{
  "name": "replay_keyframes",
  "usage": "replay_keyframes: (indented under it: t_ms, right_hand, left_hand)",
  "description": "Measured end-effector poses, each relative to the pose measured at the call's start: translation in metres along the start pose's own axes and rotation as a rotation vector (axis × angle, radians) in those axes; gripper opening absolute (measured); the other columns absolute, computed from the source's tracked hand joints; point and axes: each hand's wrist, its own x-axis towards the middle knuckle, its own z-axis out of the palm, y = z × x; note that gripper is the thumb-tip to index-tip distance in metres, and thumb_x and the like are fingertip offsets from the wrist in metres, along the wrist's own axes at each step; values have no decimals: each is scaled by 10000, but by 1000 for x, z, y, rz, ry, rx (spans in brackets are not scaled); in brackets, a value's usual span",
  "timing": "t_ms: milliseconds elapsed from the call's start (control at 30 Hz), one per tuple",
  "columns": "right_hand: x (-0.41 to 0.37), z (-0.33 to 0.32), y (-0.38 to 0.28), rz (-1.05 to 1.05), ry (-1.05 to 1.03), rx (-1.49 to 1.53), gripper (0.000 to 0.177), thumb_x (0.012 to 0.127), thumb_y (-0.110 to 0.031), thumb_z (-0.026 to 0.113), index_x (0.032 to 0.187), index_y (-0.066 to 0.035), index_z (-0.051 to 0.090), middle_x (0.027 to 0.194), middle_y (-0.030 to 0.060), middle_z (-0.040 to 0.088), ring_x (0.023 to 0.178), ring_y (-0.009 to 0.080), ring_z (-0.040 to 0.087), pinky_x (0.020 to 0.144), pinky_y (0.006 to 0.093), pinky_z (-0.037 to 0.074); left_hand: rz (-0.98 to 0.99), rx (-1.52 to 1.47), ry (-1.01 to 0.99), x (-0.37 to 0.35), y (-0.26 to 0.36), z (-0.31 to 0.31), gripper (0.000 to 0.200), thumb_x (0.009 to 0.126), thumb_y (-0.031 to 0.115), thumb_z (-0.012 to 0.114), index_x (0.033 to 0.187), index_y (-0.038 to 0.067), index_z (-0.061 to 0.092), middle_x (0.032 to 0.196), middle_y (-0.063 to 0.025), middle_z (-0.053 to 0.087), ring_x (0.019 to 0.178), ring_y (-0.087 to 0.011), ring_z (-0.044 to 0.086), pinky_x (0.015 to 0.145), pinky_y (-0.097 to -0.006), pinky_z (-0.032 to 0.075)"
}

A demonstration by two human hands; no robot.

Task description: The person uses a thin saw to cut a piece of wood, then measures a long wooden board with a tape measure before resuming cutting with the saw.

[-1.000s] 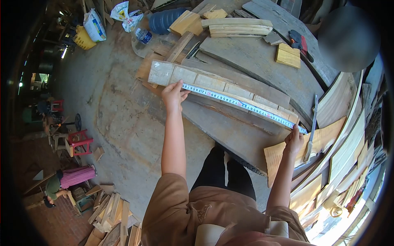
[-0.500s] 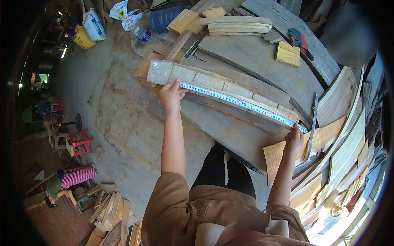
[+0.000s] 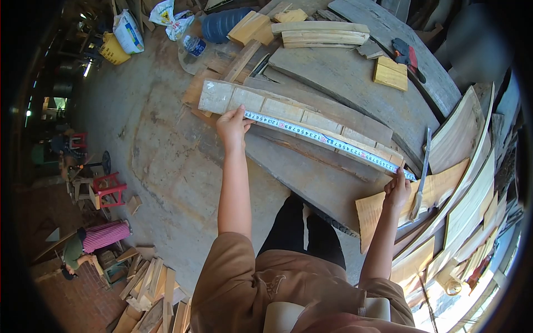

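Crowding the pale board (image 3: pixel 288 111) are rough grey planks (image 3: pixel 344 77) and curved offcuts (image 3: pixel 461 133); left hand (image 3: pixel 232 126) and right hand (image 3: pixel 397 191) pinch a tape (image 3: pixel 327 141) along it.

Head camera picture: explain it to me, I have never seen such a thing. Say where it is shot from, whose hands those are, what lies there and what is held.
The camera sits on a person's head and looks down, so you see their own arms and legs from above; the wide lens bends the edges. Their left hand and right hand stretch a tape measure along a pale plank, one hand pinching each end. The plank lies on grey boards. Nearby lie a yellow wood block and a blue bottle. Another person crouches at the lower left.
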Motion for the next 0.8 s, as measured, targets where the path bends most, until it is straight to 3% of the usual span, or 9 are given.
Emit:
replay_keyframes:
  t_ms: [167,500,667,800]
  right_hand:
    - [1,-6,2,-20,-10,65,177,841,-205,587,777,-63,502,513,-23,407,377,48,365,331,180,290]
    - [9,-31,1,14,50,83,231,834,-248,602,756,-53,505,538,-25,401,409,59,378,375,189,301]
    - [14,-27,8,9,85,96,222,820,-228,616,786,-30,522,544,-22,424,396,69,402,365,198,331]
    - [16,-23,9,53,79,132,248,827,-261,604,783,-27,533,559,-17,461,394,80,453,370,197,365]
  left_hand:
    - [16,21,-21,5,-4,-1,232,818,187,610,850,-42,592,708,-78,611,563,-150,603,500,-232,419]
    - [54,28,4,10,-8,-1,210,813,179,619,819,-28,584,684,-78,598,548,-154,587,449,-224,387]
    - [38,77,-4,20,-12,-6,218,821,213,617,859,4,569,759,-74,606,625,-177,596,517,-251,386]
    - [54,82,-58,22,-13,-11,199,814,216,627,864,30,578,743,-53,608,605,-139,586,520,-214,394]
